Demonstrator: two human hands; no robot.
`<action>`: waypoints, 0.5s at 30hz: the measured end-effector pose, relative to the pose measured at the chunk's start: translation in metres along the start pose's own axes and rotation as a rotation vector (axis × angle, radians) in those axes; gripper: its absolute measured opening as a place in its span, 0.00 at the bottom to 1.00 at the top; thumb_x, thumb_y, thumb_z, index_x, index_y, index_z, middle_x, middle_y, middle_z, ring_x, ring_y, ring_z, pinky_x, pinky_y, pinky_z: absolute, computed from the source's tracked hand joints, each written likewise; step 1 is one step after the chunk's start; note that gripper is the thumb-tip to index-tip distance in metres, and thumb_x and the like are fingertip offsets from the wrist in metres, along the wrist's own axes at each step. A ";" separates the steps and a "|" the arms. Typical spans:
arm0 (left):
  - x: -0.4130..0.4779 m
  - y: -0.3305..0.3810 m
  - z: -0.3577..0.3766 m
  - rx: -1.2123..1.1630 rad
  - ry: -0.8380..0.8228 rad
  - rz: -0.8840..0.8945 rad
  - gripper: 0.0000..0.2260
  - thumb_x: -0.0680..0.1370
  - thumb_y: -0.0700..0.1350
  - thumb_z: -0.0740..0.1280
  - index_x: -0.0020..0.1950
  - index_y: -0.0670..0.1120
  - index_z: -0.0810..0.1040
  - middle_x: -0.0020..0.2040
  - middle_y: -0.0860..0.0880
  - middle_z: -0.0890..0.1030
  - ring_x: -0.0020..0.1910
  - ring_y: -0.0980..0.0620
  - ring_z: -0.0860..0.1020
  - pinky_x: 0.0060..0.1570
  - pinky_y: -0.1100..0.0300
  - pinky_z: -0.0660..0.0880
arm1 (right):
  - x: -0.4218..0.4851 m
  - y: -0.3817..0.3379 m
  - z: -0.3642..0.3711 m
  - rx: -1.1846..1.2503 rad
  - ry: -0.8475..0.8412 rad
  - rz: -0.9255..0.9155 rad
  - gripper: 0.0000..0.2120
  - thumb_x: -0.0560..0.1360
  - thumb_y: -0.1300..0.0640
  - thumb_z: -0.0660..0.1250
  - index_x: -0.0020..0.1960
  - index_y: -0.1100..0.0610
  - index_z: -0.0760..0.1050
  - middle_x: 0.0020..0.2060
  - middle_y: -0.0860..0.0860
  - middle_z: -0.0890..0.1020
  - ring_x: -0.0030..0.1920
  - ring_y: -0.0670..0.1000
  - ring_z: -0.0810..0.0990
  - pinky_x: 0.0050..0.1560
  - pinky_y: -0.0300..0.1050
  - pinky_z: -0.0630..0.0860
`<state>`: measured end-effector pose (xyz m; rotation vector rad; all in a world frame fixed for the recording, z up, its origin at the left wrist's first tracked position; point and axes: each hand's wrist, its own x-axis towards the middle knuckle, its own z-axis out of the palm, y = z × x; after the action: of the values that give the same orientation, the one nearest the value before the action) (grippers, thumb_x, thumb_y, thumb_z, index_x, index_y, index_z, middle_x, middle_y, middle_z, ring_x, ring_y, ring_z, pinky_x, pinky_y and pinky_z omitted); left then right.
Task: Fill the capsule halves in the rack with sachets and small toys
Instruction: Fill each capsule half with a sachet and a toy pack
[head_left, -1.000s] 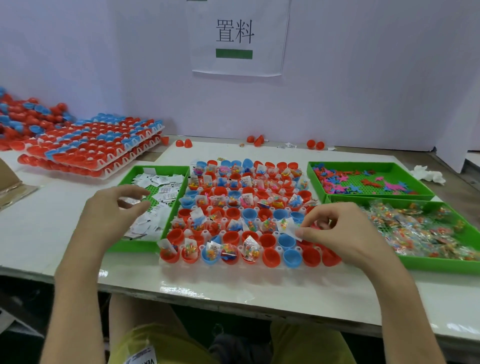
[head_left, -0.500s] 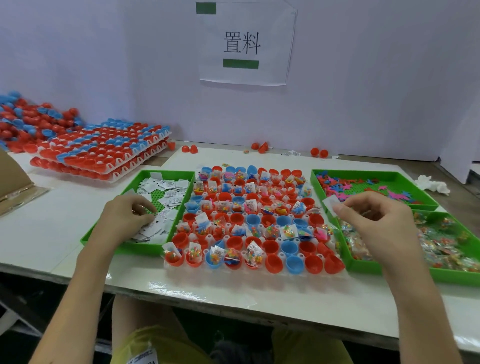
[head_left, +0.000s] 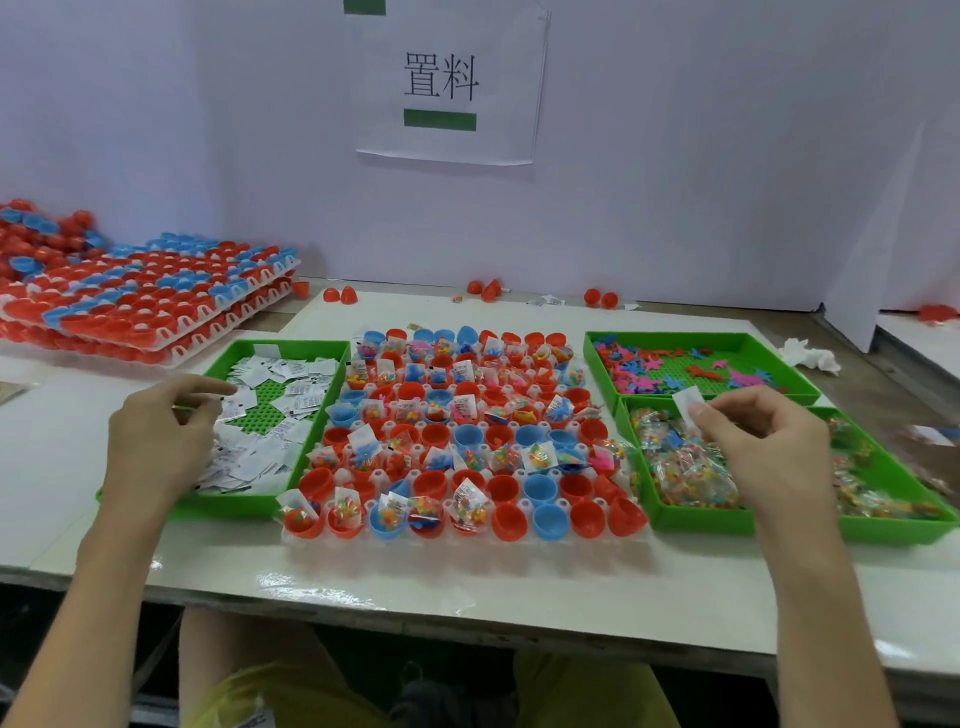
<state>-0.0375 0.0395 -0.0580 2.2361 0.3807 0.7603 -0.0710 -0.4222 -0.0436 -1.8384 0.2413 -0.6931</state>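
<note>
One sachet (head_left: 687, 401) half hidden in right hand (head_left: 763, 441).

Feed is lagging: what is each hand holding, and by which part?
Right hand pinches a white sachet by its lower end. Left hand, over the tray: grip cannot be told.

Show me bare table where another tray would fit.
Widest: the table strip between the capsule rack and the near table edge. Also the patch left of the sachet tray, in front of the stacked racks. Crowded: that tray and the packet tray hug the rack's sides; loose capsule halves dot the back strip.
</note>
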 end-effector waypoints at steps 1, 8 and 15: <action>0.000 0.001 -0.001 0.000 -0.008 0.002 0.08 0.79 0.38 0.67 0.50 0.50 0.84 0.44 0.46 0.82 0.38 0.52 0.77 0.41 0.54 0.73 | 0.001 0.003 0.000 -0.047 -0.009 0.008 0.07 0.71 0.56 0.77 0.39 0.53 0.80 0.35 0.49 0.84 0.38 0.48 0.82 0.42 0.44 0.77; -0.002 0.011 0.000 0.117 -0.212 -0.018 0.03 0.74 0.46 0.75 0.46 0.48 0.84 0.39 0.50 0.81 0.39 0.51 0.78 0.38 0.56 0.72 | -0.001 0.010 0.001 -0.350 -0.259 0.050 0.09 0.70 0.60 0.79 0.35 0.51 0.82 0.30 0.47 0.84 0.33 0.50 0.83 0.40 0.49 0.81; -0.004 0.012 0.002 0.162 -0.218 0.000 0.10 0.75 0.33 0.70 0.48 0.47 0.84 0.43 0.46 0.82 0.40 0.50 0.78 0.42 0.55 0.73 | -0.003 0.007 0.005 -0.429 -0.261 0.049 0.09 0.69 0.56 0.79 0.35 0.48 0.81 0.37 0.44 0.84 0.35 0.51 0.84 0.47 0.58 0.82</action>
<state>-0.0384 0.0285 -0.0525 2.4409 0.3457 0.4929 -0.0698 -0.4194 -0.0519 -2.2991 0.2768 -0.3773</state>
